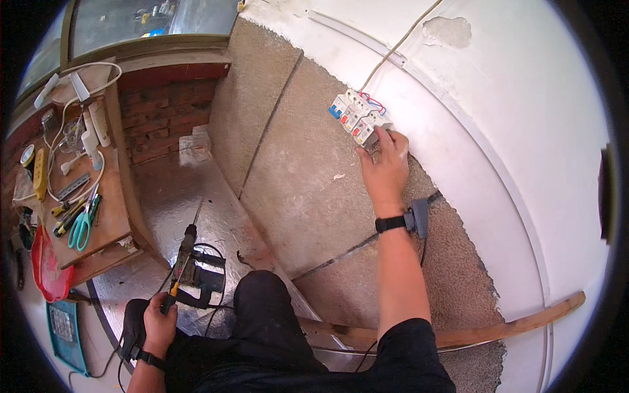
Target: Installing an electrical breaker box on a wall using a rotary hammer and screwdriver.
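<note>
My left hand (159, 325) is closed around the black-and-yellow handle of a screwdriver (173, 291), low over my left thigh, its thin shaft pointing up. On the rough, bare grey wall panel sits a row of white circuit breakers (357, 116) with blue and red switches. Short red and blue wires loop at their upper right, and a beige cable (401, 44) runs up from them. My right hand (388, 164) grips the lower right end of this row between thumb and fingers. Beyond the screwdriver, a rotary hammer drill (202, 276) with a long bit lies on the silvery foil sheet (157, 187).
At the left, a wooden table (118, 206) holds turquoise-handled scissors (80, 230), a yellow power strip (40, 173) and cords. A red basin (47, 267) and a teal tray (81, 350) are lower left. A wooden batten (517, 325) crosses near my right arm.
</note>
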The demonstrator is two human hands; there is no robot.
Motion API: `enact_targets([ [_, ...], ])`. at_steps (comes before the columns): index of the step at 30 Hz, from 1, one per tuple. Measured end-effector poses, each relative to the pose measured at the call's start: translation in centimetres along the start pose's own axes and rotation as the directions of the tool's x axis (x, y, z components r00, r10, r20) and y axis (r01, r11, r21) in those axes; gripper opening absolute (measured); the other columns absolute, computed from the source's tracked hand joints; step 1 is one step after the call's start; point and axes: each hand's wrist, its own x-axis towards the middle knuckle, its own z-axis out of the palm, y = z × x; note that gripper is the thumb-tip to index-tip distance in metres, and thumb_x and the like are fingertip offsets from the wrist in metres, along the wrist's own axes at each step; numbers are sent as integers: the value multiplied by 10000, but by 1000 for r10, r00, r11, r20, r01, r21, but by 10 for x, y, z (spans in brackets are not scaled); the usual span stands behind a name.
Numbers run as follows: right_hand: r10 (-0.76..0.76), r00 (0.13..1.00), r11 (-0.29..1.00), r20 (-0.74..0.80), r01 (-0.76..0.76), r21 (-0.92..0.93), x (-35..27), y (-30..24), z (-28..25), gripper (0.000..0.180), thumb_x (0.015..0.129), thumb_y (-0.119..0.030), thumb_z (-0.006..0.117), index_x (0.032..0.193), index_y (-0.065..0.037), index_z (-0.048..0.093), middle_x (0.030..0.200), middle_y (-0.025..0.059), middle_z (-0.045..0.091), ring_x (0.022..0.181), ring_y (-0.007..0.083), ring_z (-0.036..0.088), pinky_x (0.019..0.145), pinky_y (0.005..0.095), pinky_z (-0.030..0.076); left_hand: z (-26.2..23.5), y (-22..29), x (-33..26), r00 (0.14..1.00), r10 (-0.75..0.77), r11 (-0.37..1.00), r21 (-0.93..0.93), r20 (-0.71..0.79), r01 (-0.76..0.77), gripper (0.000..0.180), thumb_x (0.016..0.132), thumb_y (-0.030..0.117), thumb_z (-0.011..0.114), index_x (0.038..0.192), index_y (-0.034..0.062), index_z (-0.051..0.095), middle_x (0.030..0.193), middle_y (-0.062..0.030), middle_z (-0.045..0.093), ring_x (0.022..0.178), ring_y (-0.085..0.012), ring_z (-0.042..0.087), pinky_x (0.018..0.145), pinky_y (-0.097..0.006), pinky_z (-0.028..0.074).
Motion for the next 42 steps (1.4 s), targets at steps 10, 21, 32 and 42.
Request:
enact_targets([
  [10, 316, 909, 934, 271, -348, 80, -64, 11, -10, 418, 837, -209, 711, 1226, -108, 596, 1134, 130, 582, 766, 237, 648, 710, 384, 530, 4, 1, 3, 1000, 14, 1000, 10, 6, -14, 336, 799, 51, 684, 1118, -20, 607, 994, -210, 685, 953, -349, 673, 852, -387, 516],
  [21, 351, 857, 901, 378, -419, 113, -67, 13, 2, 489, 860, -215, 671, 1310, -68, 550, 1061, 121, 623, 767, 254, 644, 720, 397, 517, 3, 9, 0, 1000, -22, 1000, 14, 22, 22, 341, 804, 51, 671, 1130, -23, 603, 995, -208, 685, 947, -345, 676, 845, -384, 519],
  [32, 447, 804, 774, 392, -568, 281, -46, 23, 35, 535, 838, -241, 671, 1306, -10, 556, 986, 127, 685, 777, 252, 647, 766, 369, 515, 5, 2, 1, 1000, -25, 999, 47, 17, 24, 345, 797, 55, 680, 1124, -25, 605, 1002, -214, 685, 957, -351, 674, 855, -384, 519],
  [42, -60, 479, 559, 876, -711, 427, -121, -105, 29, 487, 960, -362, 610, 1303, -22, 551, 976, 67, 669, 920, 132, 626, 771, 296, 517, 30, 100, 34, 983, 111, 914, -404, 148, -42, 450, 865, 18, 628, 1288, -41, 486, 1217, -164, 589, 1168, -226, 554, 1016, -344, 425],
])
